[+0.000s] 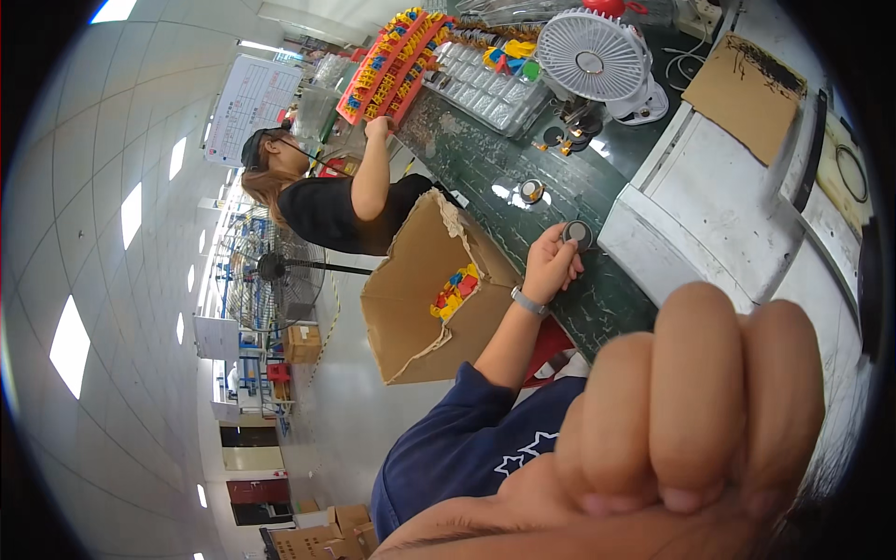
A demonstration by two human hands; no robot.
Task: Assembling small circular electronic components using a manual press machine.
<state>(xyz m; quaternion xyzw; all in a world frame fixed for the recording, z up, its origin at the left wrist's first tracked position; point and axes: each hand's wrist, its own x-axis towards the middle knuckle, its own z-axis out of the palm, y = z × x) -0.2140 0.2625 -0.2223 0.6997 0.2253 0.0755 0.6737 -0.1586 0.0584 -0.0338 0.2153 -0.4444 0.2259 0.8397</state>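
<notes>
My left hand (551, 263), with a grey watch (529, 301) on its wrist, is closed on a small round disc (577, 235) with a dark rim and grey middle. It holds the disc over the dark green worktable (448, 154). A similar round part (531, 191) with a gold-coloured rim lies on the table beyond that hand. My right hand (695, 401) looms very close at the lower right. Its fingers are curled in, and whatever they may hold is hidden.
A white fan (593, 61) stands by several dark discs (571, 135) and a clear compartment tray (490, 89). An open cardboard box (411, 303) holds red, yellow and blue pieces. A co-worker (341, 201) in black touches a red rack (397, 65). White equipment (700, 205) stands right.
</notes>
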